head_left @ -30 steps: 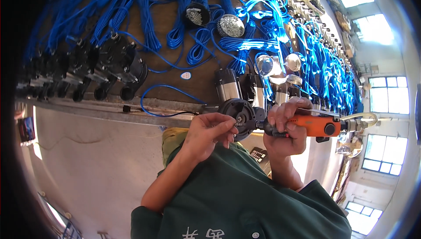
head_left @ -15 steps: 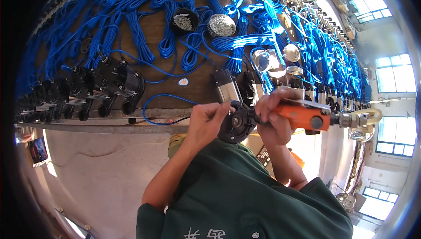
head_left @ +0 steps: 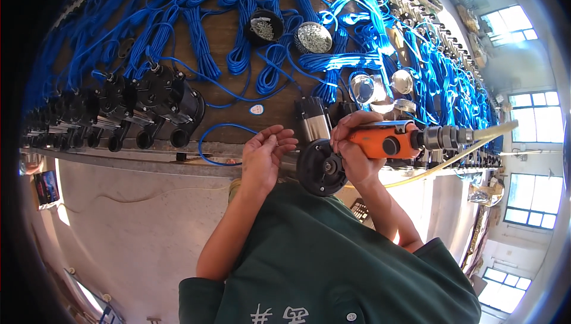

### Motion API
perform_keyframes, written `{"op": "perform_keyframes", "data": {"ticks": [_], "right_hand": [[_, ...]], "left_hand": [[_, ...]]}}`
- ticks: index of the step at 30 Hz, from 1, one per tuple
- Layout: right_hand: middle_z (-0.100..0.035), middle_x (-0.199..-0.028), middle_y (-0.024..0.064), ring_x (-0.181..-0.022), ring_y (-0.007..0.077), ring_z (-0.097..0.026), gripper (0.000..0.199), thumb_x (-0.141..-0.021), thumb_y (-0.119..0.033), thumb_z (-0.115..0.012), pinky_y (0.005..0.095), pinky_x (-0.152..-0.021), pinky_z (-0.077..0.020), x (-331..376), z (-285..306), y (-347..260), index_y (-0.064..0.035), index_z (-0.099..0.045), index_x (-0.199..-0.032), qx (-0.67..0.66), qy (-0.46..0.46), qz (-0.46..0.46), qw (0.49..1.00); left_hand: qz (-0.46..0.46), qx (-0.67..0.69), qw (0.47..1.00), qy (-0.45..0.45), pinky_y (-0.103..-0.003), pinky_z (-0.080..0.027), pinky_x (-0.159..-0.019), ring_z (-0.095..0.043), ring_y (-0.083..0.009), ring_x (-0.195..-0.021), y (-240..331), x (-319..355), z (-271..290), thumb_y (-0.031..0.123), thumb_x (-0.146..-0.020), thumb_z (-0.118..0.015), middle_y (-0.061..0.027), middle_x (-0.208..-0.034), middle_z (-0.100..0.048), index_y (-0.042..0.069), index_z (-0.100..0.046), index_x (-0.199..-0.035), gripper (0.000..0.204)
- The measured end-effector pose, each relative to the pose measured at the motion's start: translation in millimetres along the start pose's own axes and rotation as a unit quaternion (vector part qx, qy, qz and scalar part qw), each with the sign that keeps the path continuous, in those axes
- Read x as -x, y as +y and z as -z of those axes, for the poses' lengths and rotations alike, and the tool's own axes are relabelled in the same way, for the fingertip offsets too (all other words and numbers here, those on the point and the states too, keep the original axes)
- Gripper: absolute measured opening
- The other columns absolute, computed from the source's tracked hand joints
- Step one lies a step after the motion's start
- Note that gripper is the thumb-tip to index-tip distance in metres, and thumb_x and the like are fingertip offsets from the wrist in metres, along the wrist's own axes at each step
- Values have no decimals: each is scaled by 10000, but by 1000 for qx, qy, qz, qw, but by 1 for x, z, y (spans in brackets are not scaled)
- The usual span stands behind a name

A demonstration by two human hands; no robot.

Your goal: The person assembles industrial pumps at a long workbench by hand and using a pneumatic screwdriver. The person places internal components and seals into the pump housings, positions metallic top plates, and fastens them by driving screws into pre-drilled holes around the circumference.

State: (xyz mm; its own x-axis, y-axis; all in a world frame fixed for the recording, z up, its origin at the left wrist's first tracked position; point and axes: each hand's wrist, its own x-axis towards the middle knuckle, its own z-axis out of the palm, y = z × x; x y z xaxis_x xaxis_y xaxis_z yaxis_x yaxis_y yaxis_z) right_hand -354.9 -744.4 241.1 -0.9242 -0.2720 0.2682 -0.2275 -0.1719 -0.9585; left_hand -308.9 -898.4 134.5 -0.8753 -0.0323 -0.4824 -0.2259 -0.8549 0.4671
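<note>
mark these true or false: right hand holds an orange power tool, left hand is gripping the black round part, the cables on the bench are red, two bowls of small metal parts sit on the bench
1. The right hand holds an orange power screwdriver. True.
2. The left hand grips the black round pump cover. False: it is open, palm showing, beside the cover and apart from it.
3. The cable bundles on the workbench are red. False: they are blue.
4. Two bowls of small metal parts sit among the cables. True.
5. Black pump bodies stand in a row left of the hands. True.
</note>
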Motion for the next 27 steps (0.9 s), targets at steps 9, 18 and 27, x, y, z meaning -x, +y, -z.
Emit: {"op": "perform_keyframes", "data": {"ticks": [9, 18, 27], "right_hand": [[-546, -767, 117, -558, 156, -507, 472, -678, 20, -511, 296, -571, -451, 0, 0, -17, 21, -456, -1148, -42, 54, 10, 998], [-509, -713, 96, -564, 150, -507, 351, -693, 38, -487, 300, -600, -470, -7, -6, -47, 5, -426, -1037, -218, 54, 102, 969], [-502, -701, 103, -566, 166, -506, 405, -659, 73, -461, 316, -616, -471, -3, 20, -40, 1, -424, -1056, -218, 96, 124, 963]], "left_hand": [[42, 47, 998, -19, -342, -560, -794, -656, -272, -912, 15, 25, -38, 62, -969, -407, -222, -1087, -623, -45, -514, -1147, 233], [106, 16, 991, -85, -339, -541, -814, -627, -239, -982, 27, 42, -73, 116, -960, -441, -180, -1203, -592, -24, -509, -1202, 288], [86, -7, 992, -92, -314, -533, -759, -643, -201, -918, 6, 24, -82, 133, -961, -470, -147, -1164, -624, -11, -541, -1159, 256]]}}
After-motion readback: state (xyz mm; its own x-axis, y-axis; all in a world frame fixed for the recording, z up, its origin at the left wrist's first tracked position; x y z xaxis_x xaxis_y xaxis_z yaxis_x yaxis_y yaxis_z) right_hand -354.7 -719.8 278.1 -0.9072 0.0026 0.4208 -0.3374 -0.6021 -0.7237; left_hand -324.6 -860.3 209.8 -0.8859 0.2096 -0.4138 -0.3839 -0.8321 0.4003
